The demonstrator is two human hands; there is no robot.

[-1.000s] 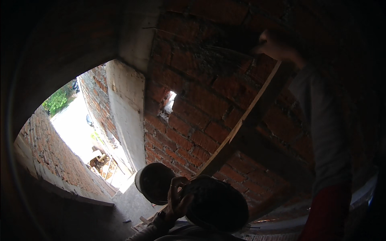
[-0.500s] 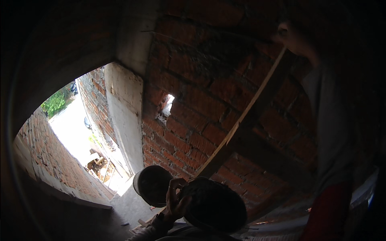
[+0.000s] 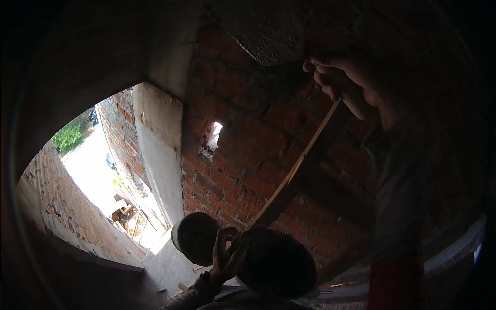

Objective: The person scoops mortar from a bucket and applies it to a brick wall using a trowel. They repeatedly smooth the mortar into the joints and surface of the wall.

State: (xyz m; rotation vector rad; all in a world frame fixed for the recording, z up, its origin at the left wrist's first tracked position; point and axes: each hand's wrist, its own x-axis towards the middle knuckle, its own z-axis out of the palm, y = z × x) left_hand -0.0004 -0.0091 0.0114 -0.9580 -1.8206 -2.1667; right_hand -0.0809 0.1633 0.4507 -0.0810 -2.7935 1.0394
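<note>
Trowel [image 3: 274,33] first — where is it?

Up and to the left of the right hand [image 3: 361,77], which has its fingers wrapped round the handle [image 3: 354,104]. The blade is in front of the brick wall [image 3: 248,132]; whether it touches the bricks I cannot tell.

And the other hand?

The left hand [image 3: 223,261] is low down, fingers curled at the rim of a dark tub [image 3: 281,263] just to its right. It seems to hold it, but the shade is too deep to be sure. A second bucket [image 3: 196,237] stands out just to that hand's left.

What might go wrong?

I'd watch the wooden beam [image 3: 299,181] slanting down and left from just under the right hand. A low swing could knock knuckles or handle on it. If the blade carries a load — too dark to say — a careless turn of the wrist could drop it. And if the left hand's hold is loose, a long stretch upward might tip the tub.
</note>
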